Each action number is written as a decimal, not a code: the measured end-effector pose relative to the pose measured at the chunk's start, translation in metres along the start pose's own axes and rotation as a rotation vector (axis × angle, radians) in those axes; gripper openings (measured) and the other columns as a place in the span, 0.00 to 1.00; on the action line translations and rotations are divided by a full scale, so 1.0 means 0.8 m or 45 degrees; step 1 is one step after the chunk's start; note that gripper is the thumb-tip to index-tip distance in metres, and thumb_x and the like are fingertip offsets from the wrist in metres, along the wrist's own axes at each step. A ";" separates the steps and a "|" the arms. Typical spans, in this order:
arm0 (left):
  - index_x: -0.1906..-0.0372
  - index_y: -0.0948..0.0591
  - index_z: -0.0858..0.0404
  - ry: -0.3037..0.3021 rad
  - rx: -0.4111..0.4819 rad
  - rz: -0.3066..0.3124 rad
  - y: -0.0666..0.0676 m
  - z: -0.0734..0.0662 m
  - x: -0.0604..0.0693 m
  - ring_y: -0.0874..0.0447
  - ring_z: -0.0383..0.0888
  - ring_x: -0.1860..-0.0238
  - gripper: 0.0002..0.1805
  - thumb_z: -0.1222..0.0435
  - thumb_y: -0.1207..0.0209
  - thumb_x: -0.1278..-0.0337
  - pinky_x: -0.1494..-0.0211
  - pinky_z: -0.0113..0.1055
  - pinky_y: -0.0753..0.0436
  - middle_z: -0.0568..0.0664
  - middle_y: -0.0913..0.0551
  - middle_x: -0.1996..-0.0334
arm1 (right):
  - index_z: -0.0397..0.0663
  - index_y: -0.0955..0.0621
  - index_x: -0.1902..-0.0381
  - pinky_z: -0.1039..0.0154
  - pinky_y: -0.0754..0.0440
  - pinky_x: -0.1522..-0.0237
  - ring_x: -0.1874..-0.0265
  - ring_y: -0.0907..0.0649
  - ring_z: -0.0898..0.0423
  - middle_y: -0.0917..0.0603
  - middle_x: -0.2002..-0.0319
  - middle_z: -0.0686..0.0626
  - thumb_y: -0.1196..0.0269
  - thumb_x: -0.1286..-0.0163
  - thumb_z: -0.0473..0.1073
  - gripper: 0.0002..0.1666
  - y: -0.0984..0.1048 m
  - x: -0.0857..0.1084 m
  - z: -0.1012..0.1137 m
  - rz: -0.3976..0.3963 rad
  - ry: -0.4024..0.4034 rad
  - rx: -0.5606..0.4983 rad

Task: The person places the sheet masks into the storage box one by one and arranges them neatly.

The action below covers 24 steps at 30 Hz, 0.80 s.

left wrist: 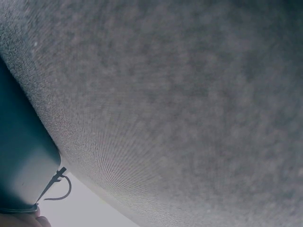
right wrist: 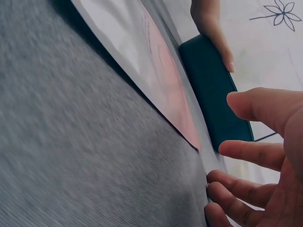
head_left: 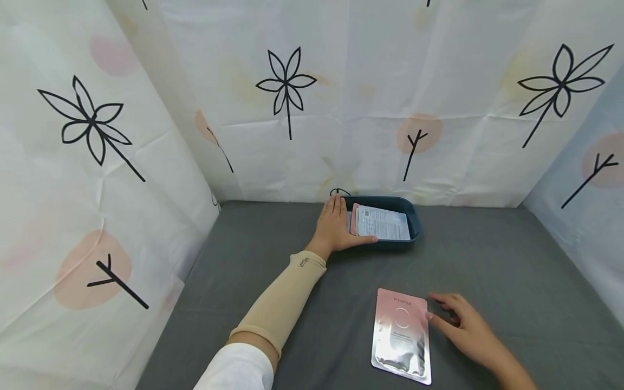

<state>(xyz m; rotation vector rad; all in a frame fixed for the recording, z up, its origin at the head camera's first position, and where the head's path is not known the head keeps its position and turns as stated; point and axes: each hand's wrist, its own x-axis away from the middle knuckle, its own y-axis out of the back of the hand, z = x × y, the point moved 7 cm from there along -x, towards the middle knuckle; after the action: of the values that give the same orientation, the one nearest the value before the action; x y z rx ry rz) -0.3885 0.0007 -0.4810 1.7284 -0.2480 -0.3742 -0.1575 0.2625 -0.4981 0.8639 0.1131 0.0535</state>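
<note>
A pink and silver face mask sachet (head_left: 402,335) lies on the grey cloth with its printed side up. Beside its right edge is my right hand (head_left: 465,330), thumb and fingers spread apart; the right wrist view shows them holding nothing. Farther back, my left hand (head_left: 336,227) rests on the left end of a dark blue tray (head_left: 414,216). Its fingers lie straight along that side and its thumb stretches along the front rim. In the tray is a pale blue printed packet (head_left: 384,223), with a pink packet (head_left: 353,219) partly hidden underneath.
The grey cloth (head_left: 502,271) covers the tabletop. A white patterned curtain (head_left: 351,146) rises directly behind the tray, and more curtain hangs at the left and right sides. Only the tray's side wall (left wrist: 23,146) and a fingertip show beside the cloth in the left wrist view.
</note>
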 end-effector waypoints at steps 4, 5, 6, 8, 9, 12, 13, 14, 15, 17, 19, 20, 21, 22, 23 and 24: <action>0.14 0.53 0.69 0.003 -0.013 -0.004 -0.001 0.000 0.000 0.58 0.55 0.11 0.79 0.14 0.48 0.56 0.10 0.49 0.55 0.61 0.55 0.13 | 0.46 0.16 0.36 0.68 0.19 0.59 0.48 0.16 0.45 0.16 0.41 0.44 0.27 0.29 0.51 0.28 -0.005 0.004 0.005 0.046 -0.043 -0.008; 0.14 0.53 0.69 0.002 -0.016 -0.002 -0.001 0.000 0.000 0.58 0.55 0.11 0.79 0.14 0.48 0.55 0.10 0.49 0.55 0.61 0.55 0.13 | 0.46 0.16 0.36 0.68 0.19 0.59 0.47 0.16 0.46 0.16 0.41 0.44 0.26 0.29 0.51 0.28 -0.006 0.005 0.007 0.054 -0.046 -0.010; 0.14 0.53 0.69 0.003 -0.015 0.000 -0.001 0.000 0.000 0.59 0.55 0.11 0.79 0.14 0.48 0.55 0.10 0.49 0.55 0.61 0.55 0.13 | 0.46 0.16 0.36 0.68 0.19 0.60 0.47 0.16 0.46 0.17 0.41 0.44 0.26 0.30 0.51 0.29 -0.008 0.006 0.008 0.066 -0.051 -0.007; 0.14 0.53 0.69 0.004 -0.018 -0.001 -0.001 0.000 0.000 0.58 0.55 0.11 0.79 0.14 0.48 0.55 0.10 0.49 0.54 0.62 0.54 0.13 | 0.46 0.16 0.36 0.68 0.19 0.60 0.47 0.16 0.47 0.17 0.41 0.43 0.25 0.31 0.51 0.29 -0.010 0.006 0.012 0.081 -0.055 -0.004; 0.14 0.52 0.69 0.004 -0.020 -0.004 0.000 0.000 0.000 0.58 0.55 0.11 0.79 0.14 0.48 0.55 0.10 0.49 0.54 0.62 0.54 0.13 | 0.46 0.16 0.36 0.68 0.19 0.60 0.47 0.16 0.47 0.17 0.42 0.44 0.24 0.32 0.51 0.30 -0.012 0.007 0.013 0.088 -0.061 -0.001; 0.14 0.52 0.69 0.008 -0.021 -0.005 0.001 0.000 -0.001 0.58 0.56 0.11 0.79 0.14 0.47 0.56 0.10 0.49 0.54 0.62 0.54 0.13 | 0.47 0.16 0.35 0.67 0.18 0.60 0.46 0.16 0.47 0.18 0.41 0.43 0.24 0.33 0.54 0.32 -0.015 0.006 0.015 0.120 -0.089 0.021; 0.14 0.52 0.69 0.008 -0.022 -0.005 0.001 0.001 -0.001 0.58 0.56 0.11 0.79 0.14 0.48 0.56 0.10 0.49 0.54 0.62 0.54 0.13 | 0.47 0.16 0.35 0.66 0.18 0.60 0.46 0.16 0.48 0.18 0.40 0.43 0.23 0.33 0.54 0.33 -0.016 0.006 0.016 0.124 -0.096 0.029; 0.14 0.53 0.69 0.010 -0.021 -0.002 0.000 0.001 -0.001 0.58 0.56 0.11 0.79 0.14 0.48 0.56 0.10 0.49 0.54 0.62 0.54 0.13 | 0.47 0.16 0.35 0.66 0.18 0.60 0.46 0.16 0.48 0.18 0.40 0.43 0.23 0.34 0.54 0.33 -0.017 0.007 0.017 0.128 -0.104 0.029; 0.14 0.53 0.69 0.010 -0.016 0.002 0.000 0.001 -0.001 0.59 0.56 0.11 0.79 0.14 0.48 0.56 0.10 0.49 0.54 0.62 0.55 0.13 | 0.47 0.16 0.35 0.66 0.18 0.60 0.46 0.16 0.48 0.18 0.40 0.43 0.22 0.34 0.53 0.33 -0.017 0.008 0.018 0.128 -0.107 0.031; 0.14 0.53 0.68 0.012 -0.007 0.009 -0.001 0.001 -0.001 0.59 0.55 0.11 0.79 0.14 0.48 0.56 0.10 0.49 0.55 0.61 0.55 0.12 | 0.47 0.16 0.36 0.66 0.19 0.61 0.48 0.17 0.49 0.18 0.42 0.44 0.21 0.36 0.52 0.33 -0.019 0.009 0.021 0.115 -0.095 0.038; 0.14 0.53 0.68 0.013 -0.001 0.008 -0.001 0.001 0.000 0.59 0.55 0.11 0.79 0.14 0.47 0.56 0.10 0.49 0.55 0.61 0.55 0.12 | 0.47 0.15 0.36 0.67 0.20 0.62 0.49 0.17 0.51 0.17 0.43 0.45 0.20 0.38 0.51 0.34 -0.020 0.010 0.024 0.104 -0.081 0.038; 0.14 0.53 0.68 0.013 0.002 0.005 -0.001 0.001 0.000 0.59 0.55 0.11 0.79 0.14 0.47 0.56 0.10 0.49 0.55 0.61 0.55 0.12 | 0.47 0.15 0.37 0.67 0.20 0.63 0.50 0.18 0.52 0.17 0.44 0.45 0.19 0.39 0.50 0.34 -0.021 0.011 0.025 0.102 -0.080 0.042; 0.14 0.53 0.68 0.013 0.003 0.003 0.000 0.001 0.000 0.59 0.55 0.11 0.79 0.14 0.47 0.56 0.10 0.49 0.54 0.61 0.55 0.12 | 0.47 0.15 0.36 0.67 0.21 0.63 0.51 0.18 0.52 0.18 0.44 0.45 0.19 0.39 0.51 0.35 -0.022 0.011 0.026 0.107 -0.084 0.055; 0.14 0.53 0.68 0.012 0.004 -0.002 0.000 0.001 0.000 0.58 0.55 0.11 0.79 0.14 0.47 0.56 0.10 0.49 0.54 0.61 0.55 0.12 | 0.47 0.16 0.36 0.66 0.21 0.63 0.52 0.19 0.52 0.18 0.44 0.45 0.19 0.40 0.51 0.36 -0.024 0.010 0.026 0.116 -0.093 0.066; 0.14 0.53 0.68 0.011 0.004 -0.005 0.000 0.001 0.000 0.58 0.55 0.11 0.79 0.14 0.47 0.56 0.10 0.49 0.54 0.61 0.54 0.12 | 0.46 0.16 0.35 0.64 0.21 0.62 0.52 0.20 0.52 0.18 0.44 0.44 0.19 0.39 0.52 0.37 -0.025 0.010 0.027 0.134 -0.111 0.078; 0.14 0.52 0.69 0.010 0.005 -0.008 0.000 0.001 0.000 0.58 0.56 0.11 0.79 0.14 0.47 0.56 0.10 0.49 0.54 0.61 0.54 0.13 | 0.46 0.17 0.34 0.62 0.20 0.61 0.52 0.20 0.51 0.19 0.43 0.43 0.20 0.39 0.54 0.39 -0.026 0.009 0.027 0.156 -0.134 0.098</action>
<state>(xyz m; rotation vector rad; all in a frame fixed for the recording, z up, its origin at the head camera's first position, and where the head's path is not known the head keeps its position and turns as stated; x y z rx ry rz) -0.3885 0.0001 -0.4813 1.7343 -0.2379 -0.3718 -0.1475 0.2333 -0.5007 0.9482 -0.0366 0.1186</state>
